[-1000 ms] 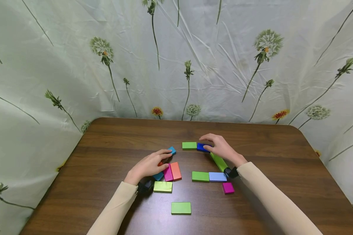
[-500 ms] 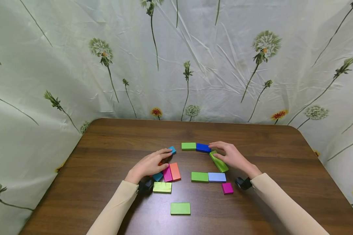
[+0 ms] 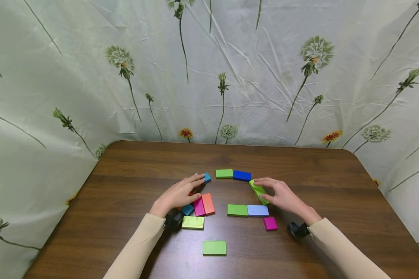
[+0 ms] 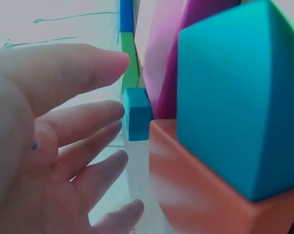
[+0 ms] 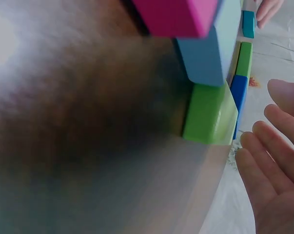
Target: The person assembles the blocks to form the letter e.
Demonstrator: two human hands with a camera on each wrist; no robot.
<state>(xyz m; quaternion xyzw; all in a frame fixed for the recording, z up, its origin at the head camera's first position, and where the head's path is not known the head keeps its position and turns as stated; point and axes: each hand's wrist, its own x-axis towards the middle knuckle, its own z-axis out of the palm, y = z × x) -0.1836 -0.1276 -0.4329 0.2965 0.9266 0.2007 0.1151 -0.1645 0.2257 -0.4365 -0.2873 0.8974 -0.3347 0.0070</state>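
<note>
A brown wooden surface is set before a pale cloth backdrop printed with flowers. Coloured blocks are spread across the middle of it. The right hand is laid at a slanted lime-green block, its fingertips and thumb touching the block's far and near ends; the fingers are seen relaxed, not curled, in the right wrist view. This block lies between a dark blue block and a light blue block. The left hand rests with straight fingers, its fingertips touching a small teal block. A pink block and an orange block lie just beside that hand.
</note>
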